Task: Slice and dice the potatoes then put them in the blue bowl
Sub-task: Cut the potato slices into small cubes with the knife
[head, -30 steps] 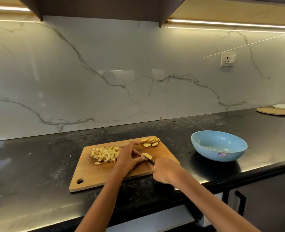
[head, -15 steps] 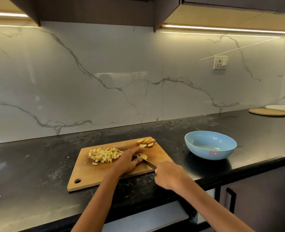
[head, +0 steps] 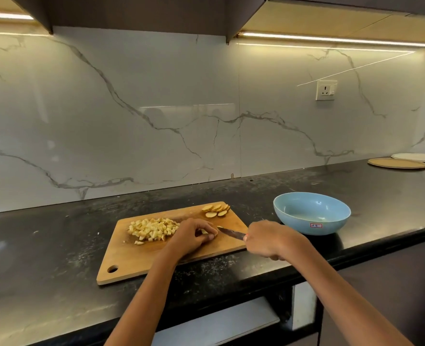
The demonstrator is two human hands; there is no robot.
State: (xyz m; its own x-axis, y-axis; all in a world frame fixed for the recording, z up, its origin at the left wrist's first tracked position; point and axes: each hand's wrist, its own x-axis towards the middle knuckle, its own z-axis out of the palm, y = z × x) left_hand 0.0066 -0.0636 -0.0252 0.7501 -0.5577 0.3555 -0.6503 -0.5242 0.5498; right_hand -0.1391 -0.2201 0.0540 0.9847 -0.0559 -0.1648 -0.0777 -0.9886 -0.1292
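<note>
A wooden cutting board (head: 131, 260) lies on the black counter. On it sits a pile of diced potato (head: 151, 228) at the left, and several round potato slices (head: 216, 210) at the far right corner. My left hand (head: 194, 236) has curled fingers holding down a potato slice (head: 204, 231), mostly hidden under them. My right hand (head: 268, 239) grips a knife (head: 231, 233) by the handle, its blade pointing left toward the left fingertips. The blue bowl (head: 311, 213) stands to the right of the board and holds no potato.
The black counter (head: 44, 245) runs along a marble backsplash. Two flat round plates (head: 397, 163) lie at the far right back. A wall socket (head: 326, 90) sits above the bowl. The counter's front edge is just below the board.
My right hand with the knife has drawn back to the right, so the blade is off the slice. My left hand has curled tighter over the slice. The camera shifted slightly.
</note>
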